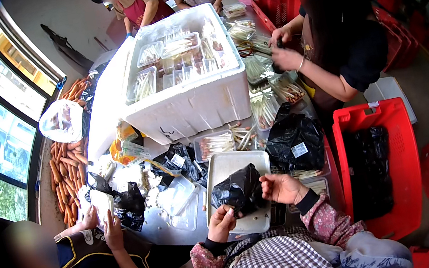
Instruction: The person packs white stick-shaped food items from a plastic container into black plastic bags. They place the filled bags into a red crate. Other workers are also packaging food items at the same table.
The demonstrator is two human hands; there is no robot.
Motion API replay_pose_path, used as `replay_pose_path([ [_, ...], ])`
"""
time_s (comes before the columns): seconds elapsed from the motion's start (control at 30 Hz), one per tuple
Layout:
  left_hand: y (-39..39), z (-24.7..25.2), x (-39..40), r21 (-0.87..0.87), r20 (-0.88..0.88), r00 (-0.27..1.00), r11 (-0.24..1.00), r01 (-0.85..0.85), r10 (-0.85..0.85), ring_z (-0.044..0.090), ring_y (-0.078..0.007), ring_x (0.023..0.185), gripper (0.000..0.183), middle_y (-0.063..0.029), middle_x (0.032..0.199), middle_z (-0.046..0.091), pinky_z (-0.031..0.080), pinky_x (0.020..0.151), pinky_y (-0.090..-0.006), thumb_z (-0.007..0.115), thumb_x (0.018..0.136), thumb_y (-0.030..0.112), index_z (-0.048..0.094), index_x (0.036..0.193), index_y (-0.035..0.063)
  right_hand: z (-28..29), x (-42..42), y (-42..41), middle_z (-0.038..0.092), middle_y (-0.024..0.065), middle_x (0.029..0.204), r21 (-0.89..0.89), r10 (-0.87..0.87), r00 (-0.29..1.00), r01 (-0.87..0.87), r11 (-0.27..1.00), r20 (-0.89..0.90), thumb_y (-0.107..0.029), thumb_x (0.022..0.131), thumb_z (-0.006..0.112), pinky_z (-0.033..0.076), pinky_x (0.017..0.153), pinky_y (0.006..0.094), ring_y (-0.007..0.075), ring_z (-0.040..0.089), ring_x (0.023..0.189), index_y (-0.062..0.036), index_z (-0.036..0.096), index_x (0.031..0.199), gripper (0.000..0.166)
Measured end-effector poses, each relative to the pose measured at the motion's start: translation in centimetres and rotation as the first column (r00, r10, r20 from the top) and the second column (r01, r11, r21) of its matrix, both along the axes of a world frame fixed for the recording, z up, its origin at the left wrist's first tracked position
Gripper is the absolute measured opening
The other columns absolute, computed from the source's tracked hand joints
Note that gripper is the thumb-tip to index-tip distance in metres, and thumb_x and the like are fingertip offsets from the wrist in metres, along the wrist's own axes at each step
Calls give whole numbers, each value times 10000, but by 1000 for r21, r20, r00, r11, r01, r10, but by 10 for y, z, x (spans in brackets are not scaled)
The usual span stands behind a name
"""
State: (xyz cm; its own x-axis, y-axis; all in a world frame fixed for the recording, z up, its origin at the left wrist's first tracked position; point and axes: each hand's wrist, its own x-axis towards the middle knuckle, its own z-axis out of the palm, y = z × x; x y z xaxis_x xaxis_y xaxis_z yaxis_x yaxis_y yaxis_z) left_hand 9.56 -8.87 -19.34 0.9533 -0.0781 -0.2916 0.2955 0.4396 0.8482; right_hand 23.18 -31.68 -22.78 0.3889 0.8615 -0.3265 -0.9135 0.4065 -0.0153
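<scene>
A black plastic bag (pixel 237 189) lies bunched over a shallow pale tray (pixel 246 158) in front of me. My left hand (pixel 221 223) pinches the bag's near edge between thumb and fingers. At the bag's right side is my right hand (pixel 285 188), its fingers curled with the tips at the plastic. Whether those tips grip it cannot be made out. What the bag contains is hidden. Just beyond the tray stands a clear plastic box (pixel 214 146) of thin white stalks with reddish ends. Another black bag (pixel 295 137), bearing a printed label, sits to the right of the tray.
A large white foam box (pixel 189 108) full of packed clear boxes dominates the table. Carrots (pixel 65 171) lie by the window. A red crate (pixel 390 228) stands at my right. Co-workers are close on both sides; one person's hand (pixel 114 231) holds a white box.
</scene>
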Motion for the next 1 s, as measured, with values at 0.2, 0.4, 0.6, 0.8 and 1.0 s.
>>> replay_pose_path([
  [0.2, 6, -9, -20, 767, 78, 950, 628, 137, -302, 534, -167, 590, 271, -57, 731, 585, 448, 567, -295, 624, 898, 252, 484, 946, 25, 30, -6, 16, 466, 38, 872, 425, -55, 946, 195, 884, -321, -178, 922, 555, 382, 557, 192, 48, 444, 604, 0, 622, 1081, 248],
  [0.4, 4, 8, -20, 941, -47, 990, 326, 88, -133, 600, -271, 632, 322, -135, 722, 593, 468, 583, -358, 701, 818, 289, 544, 886, 16, 29, -18, 34, 511, 212, 1291, -151, -151, 788, 295, 944, 597, 45, 825, 462, 414, 566, 186, 58, 466, 583, -165, 263, 1447, 686],
  [0.6, 6, 28, -10, 508, 133, 988, 862, -1, -77, 575, -171, 877, 249, -116, 960, 629, 435, 719, -293, 571, 915, 215, 649, 880, -19, 11, -34, 64, 655, 107, 1103, -226, 67, 235, 755, 616, 970, -8, 865, 551, 414, 551, 186, 52, 496, 569, -98, 210, 1459, 690],
  [0.8, 2, 3, -1, 419, 229, 974, 903, -98, -1, 413, -221, 1265, 420, -131, 1403, 417, 343, 1015, -315, 502, 912, -10, 455, 1329, 5, 46, -59, 57, 677, 18, 947, -229, 173, 151, 671, 705, 973, -137, 778, 739, 341, 477, 177, -1, 407, 542, -84, 283, 1434, 801],
  [1.0, -3, 7, -2, 375, 215, 976, 922, -92, 9, 478, -220, 1201, 516, -140, 1330, 473, 371, 1012, -315, 399, 868, -98, 341, 1378, -55, 66, -69, 61, 522, 69, 730, -175, 100, 155, 616, 768, 983, 52, 735, 619, 429, 536, 271, 123, 536, 604, -103, 330, 1396, 737],
])
